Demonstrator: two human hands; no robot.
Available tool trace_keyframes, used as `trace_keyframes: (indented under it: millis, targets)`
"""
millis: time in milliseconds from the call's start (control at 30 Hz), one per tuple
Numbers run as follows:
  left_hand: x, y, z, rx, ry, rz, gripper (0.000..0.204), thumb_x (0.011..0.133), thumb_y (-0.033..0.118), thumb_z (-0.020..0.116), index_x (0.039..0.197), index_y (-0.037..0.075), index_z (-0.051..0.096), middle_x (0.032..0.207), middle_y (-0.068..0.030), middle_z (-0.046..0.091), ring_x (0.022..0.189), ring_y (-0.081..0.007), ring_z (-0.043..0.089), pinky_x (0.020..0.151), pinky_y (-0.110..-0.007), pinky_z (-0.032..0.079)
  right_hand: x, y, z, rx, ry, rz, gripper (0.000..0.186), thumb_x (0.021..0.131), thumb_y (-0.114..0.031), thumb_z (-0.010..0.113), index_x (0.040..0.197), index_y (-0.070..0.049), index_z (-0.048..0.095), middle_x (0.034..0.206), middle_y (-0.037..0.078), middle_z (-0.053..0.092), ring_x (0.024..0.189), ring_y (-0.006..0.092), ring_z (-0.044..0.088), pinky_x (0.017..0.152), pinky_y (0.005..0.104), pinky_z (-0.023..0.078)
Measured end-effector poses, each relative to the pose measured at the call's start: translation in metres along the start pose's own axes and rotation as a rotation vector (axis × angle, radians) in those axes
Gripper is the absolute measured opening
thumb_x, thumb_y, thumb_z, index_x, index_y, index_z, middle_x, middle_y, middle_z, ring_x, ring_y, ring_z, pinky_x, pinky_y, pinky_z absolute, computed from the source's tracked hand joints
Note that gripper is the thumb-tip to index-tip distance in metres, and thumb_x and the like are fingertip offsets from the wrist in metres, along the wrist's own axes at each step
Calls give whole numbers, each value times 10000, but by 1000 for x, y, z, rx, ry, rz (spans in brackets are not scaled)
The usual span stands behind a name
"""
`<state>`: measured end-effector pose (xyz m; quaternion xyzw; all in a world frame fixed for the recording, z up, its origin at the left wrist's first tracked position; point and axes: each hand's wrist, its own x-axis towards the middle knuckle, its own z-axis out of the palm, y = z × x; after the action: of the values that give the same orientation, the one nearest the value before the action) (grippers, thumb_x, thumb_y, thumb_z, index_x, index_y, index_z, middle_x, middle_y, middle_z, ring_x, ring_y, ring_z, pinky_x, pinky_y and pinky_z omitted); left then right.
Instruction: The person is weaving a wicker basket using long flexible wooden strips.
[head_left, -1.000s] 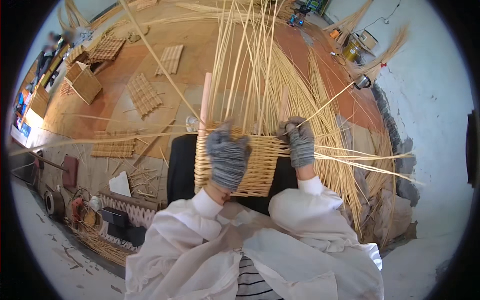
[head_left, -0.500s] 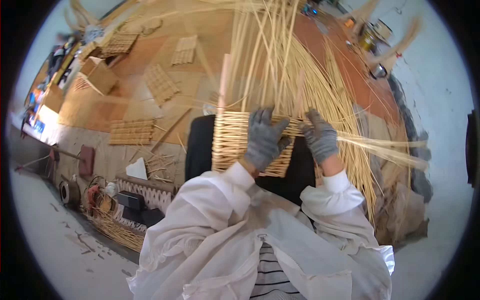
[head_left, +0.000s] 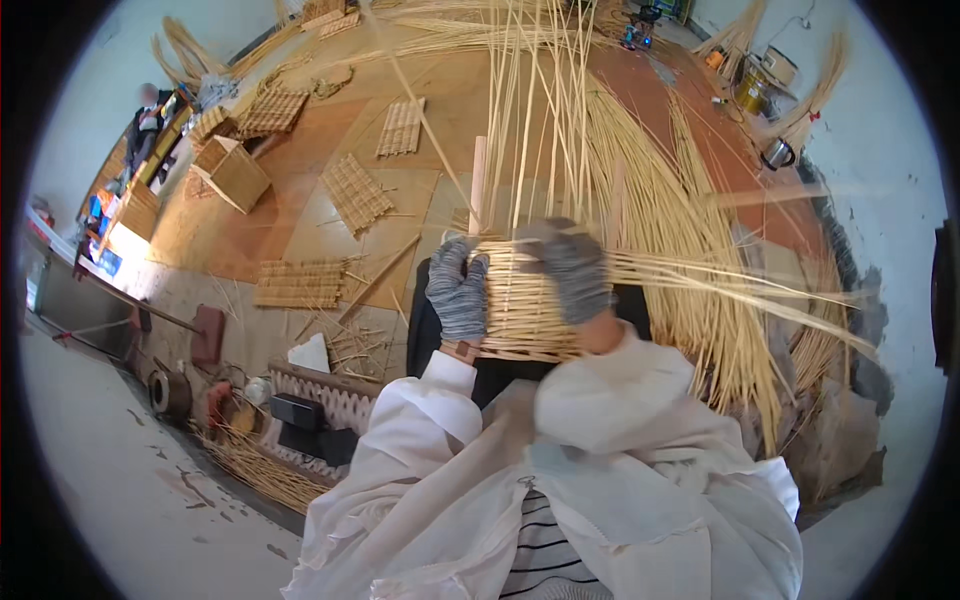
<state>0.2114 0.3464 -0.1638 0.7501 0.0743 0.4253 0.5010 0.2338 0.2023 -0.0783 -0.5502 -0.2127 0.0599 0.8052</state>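
A woven wicker panel (head_left: 522, 320) lies across my dark-clad lap, with a flat wooden stake (head_left: 479, 180) and long thin upright rods (head_left: 540, 110) rising from its far edge. My left hand (head_left: 458, 290), in a grey knitted glove, is closed round the panel's far left corner beside that stake. My right hand (head_left: 572, 270), gloved alike, is over the far part of the panel, right of the middle. Motion smears its fingers, so their grip is unclear. Loose wicker strands (head_left: 740, 288) stick out to the right from the weave.
A large heap of rods (head_left: 660, 180) spreads over the floor at right. Finished woven panels (head_left: 300, 284) and a box-like woven piece (head_left: 232, 174) lie at left. Nearer stand a red-brown block (head_left: 207, 335) and a tape roll (head_left: 169, 395). A metal kettle (head_left: 777, 153) is far right.
My left hand has moved left from mid-panel to its far left corner. My right hand has come leftward from the right edge to above the weave. The view has shifted slightly.
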Motion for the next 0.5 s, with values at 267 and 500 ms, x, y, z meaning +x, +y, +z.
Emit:
trace_keyframes:
  millis: [267,500]
  targets:
    - [13,47,15,500,-225,384,348,697,245,703,969,39,633,846,-148,551,781,-304,510,701,-390,401,138,29,-28,-1573,-8,-425,129,866,-86,484,942,-5,548,857,167,591,791,307,588,678,353,502]
    - [18,47,15,531,-215,272,423,625,317,746,954,75,637,802,-128,504,774,-284,483,701,-411,368,11,13,-75,91,358,-18,231,872,-41,465,1103,-36,470,834,156,562,673,220,598,566,285,503]
